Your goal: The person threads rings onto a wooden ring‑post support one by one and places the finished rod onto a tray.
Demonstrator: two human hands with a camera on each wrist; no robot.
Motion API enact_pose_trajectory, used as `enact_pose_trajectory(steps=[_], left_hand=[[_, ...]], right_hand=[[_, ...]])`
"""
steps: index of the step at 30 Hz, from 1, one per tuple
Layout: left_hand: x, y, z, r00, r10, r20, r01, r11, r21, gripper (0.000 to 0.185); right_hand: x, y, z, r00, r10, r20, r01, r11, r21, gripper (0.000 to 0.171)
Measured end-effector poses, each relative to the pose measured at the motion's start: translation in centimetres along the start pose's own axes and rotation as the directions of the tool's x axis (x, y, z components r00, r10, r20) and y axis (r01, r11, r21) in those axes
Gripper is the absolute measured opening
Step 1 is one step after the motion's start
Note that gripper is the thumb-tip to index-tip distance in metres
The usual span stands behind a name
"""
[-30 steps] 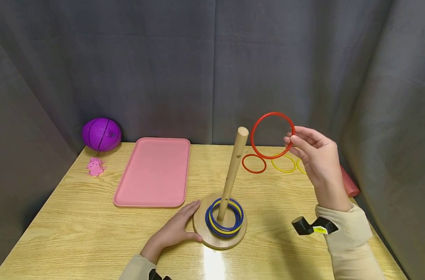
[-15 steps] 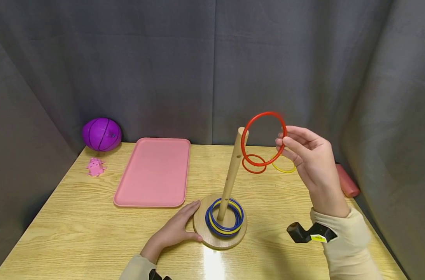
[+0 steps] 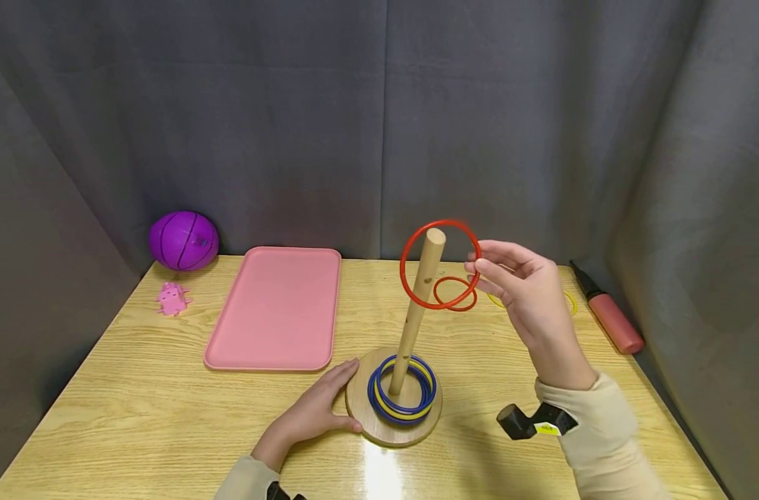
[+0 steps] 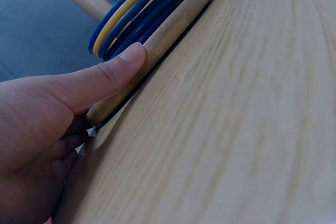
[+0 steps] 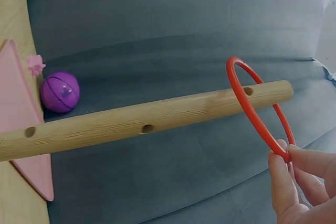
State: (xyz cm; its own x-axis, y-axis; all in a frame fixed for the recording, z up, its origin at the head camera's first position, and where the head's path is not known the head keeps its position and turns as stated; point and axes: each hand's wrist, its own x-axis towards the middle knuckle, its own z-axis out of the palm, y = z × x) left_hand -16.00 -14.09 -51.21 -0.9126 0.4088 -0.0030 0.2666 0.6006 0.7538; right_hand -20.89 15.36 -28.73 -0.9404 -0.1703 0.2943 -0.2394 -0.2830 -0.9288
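Note:
My right hand (image 3: 529, 295) pinches a red plastic ring (image 3: 403, 267) between thumb and fingertips. The ring hangs tilted around the top end of the wooden post (image 3: 412, 319); in the right wrist view the post (image 5: 178, 113) passes through it. My left hand (image 3: 317, 410) grips the left edge of the round wooden base (image 3: 365, 410) of this ring toss stand, thumb at the near side, fingers at the far side. In the left wrist view the thumb (image 4: 113, 72) presses the base's rim. Several blue and yellow rings (image 4: 126, 11) lie stacked around the post's foot.
Behind the post another red ring (image 3: 457, 310) lies on the table, with yellow rings (image 3: 573, 303) partly hidden by my right hand. A red hand pump (image 3: 615, 324) lies far right. On the left are a pink tray (image 3: 273, 312), a purple ball (image 3: 184, 241) and a small pink toy (image 3: 173, 299).
My right hand has carried the red ring left and slightly down, from beside the post to around its top. The left hand and the stand have stayed put.

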Motion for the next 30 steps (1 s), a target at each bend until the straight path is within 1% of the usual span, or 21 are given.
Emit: enact_pose_trajectory(steps=[7,11,14,19,24,30], left_hand=[[0.0,0.0,0.0,1.000,0.002,0.000,-0.002,1.000,0.002,0.109],[0.0,-0.1,0.0,1.000,0.006,-0.003,-0.006,1.000,0.002,0.109],[0.0,-0.2,0.1,1.000,0.007,-0.003,-0.007,1.000,0.001,0.108],[-0.1,-0.1,0.1,1.000,0.014,-0.003,-0.014,1.000,0.002,0.108],[-0.1,-0.1,0.1,1.000,0.012,-0.006,-0.012,1.000,-0.005,0.108],[0.0,-0.1,0.1,1.000,0.013,-0.011,-0.013,1.000,0.004,0.109]], right_hand=[[-0.6,1.7,-0.2,0.998,0.069,-0.001,-0.069,0.994,-0.083,0.023],[-1.0,3.0,-0.3,0.992,0.129,-0.002,-0.128,0.985,-0.119,0.024],[-1.2,4.2,-0.5,0.983,0.181,-0.011,-0.181,0.970,-0.162,0.024],[-1.6,6.1,-0.9,0.965,0.261,-0.023,-0.259,0.937,-0.234,0.017],[-1.9,8.1,-1.3,0.948,0.318,-0.021,-0.312,0.911,-0.269,0.027],[-2.5,9.9,-1.9,0.928,0.372,0.002,-0.354,0.885,-0.301,0.032]])
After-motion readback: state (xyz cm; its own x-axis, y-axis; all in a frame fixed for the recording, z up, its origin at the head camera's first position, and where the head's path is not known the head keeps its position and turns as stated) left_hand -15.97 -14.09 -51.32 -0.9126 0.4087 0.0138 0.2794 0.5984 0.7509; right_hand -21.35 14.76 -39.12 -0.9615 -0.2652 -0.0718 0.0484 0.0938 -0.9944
